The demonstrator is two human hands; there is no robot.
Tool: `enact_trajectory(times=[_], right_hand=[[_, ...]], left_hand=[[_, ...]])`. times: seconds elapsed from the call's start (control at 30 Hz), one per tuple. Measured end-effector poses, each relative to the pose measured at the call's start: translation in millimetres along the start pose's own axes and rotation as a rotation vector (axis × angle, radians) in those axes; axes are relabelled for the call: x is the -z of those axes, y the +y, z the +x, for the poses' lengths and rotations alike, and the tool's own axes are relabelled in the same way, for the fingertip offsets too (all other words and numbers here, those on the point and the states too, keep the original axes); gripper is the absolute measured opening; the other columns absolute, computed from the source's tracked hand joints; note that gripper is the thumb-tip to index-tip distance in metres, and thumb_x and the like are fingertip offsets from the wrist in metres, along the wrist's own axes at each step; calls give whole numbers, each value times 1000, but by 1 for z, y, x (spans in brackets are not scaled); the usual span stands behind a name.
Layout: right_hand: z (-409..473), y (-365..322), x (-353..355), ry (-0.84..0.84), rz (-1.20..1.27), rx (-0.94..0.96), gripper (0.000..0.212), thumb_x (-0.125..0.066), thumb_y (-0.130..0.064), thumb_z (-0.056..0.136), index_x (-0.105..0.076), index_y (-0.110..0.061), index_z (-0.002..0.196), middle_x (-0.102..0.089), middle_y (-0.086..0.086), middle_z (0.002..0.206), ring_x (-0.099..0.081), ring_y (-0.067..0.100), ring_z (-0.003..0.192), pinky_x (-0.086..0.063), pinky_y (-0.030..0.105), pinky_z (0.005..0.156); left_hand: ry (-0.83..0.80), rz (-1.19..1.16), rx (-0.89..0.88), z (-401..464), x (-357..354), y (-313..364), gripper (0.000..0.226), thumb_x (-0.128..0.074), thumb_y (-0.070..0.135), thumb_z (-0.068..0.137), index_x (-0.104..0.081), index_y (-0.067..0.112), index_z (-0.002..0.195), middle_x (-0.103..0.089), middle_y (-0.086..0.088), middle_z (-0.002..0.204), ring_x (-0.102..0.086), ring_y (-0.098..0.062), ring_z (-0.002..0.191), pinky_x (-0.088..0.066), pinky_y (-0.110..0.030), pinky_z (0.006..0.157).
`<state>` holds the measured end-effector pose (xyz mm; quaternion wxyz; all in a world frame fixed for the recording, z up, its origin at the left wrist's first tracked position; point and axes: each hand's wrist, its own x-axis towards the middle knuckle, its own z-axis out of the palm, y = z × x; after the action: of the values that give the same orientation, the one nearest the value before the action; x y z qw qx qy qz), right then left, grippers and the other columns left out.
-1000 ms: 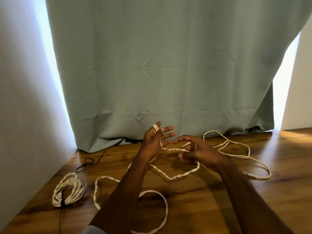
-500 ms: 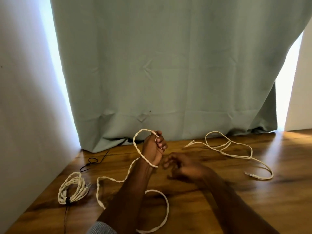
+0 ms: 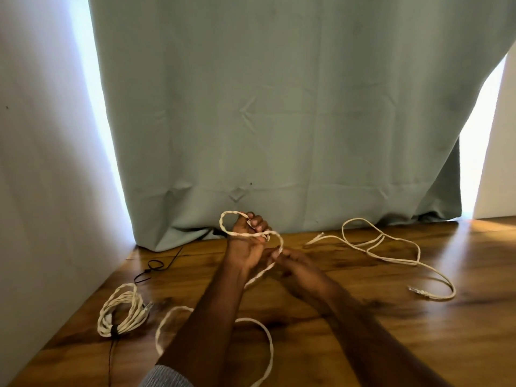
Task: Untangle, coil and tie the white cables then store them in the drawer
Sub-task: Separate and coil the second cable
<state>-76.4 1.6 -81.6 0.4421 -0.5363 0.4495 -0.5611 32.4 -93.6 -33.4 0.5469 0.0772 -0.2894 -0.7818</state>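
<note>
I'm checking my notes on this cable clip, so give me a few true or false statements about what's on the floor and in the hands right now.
1. The left hand grips loops of the twisted cable. True.
2. A coiled bundle lies tied at the left. True.
3. The loose cable at the right is coiled. False: it sprawls uncoiled.
4. The right hand rests flat on the floor. False: it pinches the twisted cable.

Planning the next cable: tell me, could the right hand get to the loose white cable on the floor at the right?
Probably yes. The loose white cable lies uncovered on the wooden floor on that side, nothing between. But the right hand now pinches the twisted cable and would have to let go first.
</note>
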Motion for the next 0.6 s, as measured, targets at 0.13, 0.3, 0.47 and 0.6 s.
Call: enact_trajectory(times=[0.13,0.3,0.47,0.6], right_hand=[[-11,-33,44,147,422,55,29,-45,-25,102,-53,-13,76,-57,11,55,-60,25,49,-52,33,55],[-18,-51,102,264,520,119,27,-44,-30,103,-62,-16,88,-49,-2,57,-45,11,40,-39,22,42],[-4,-18,103,475,-675,119,30,-60,-20,100,-61,-18,130,-69,4,112,-67,23,101,-54,37,83],[-11,-25,101,199,-988,10,104,-85,-54,70,-22,-46,152,-38,3,156,-44,30,139,-42,57,109]], left_hand=[[63,444,9,1,16,2,29,-33,15,103,-42,18,75,-37,5,52,-32,-9,41,-25,-23,44],[-3,889,162,-1,39,-16,38,-39,47,104,-50,15,87,-44,4,60,-34,-10,49,-25,-25,48],[-167,1030,202,-5,40,-32,38,-47,43,102,-60,8,95,-48,2,67,-41,-9,55,-31,-25,51],[-149,1273,134,-10,41,-39,31,-46,31,104,-60,12,84,-47,2,61,-40,-9,52,-30,-24,49]])
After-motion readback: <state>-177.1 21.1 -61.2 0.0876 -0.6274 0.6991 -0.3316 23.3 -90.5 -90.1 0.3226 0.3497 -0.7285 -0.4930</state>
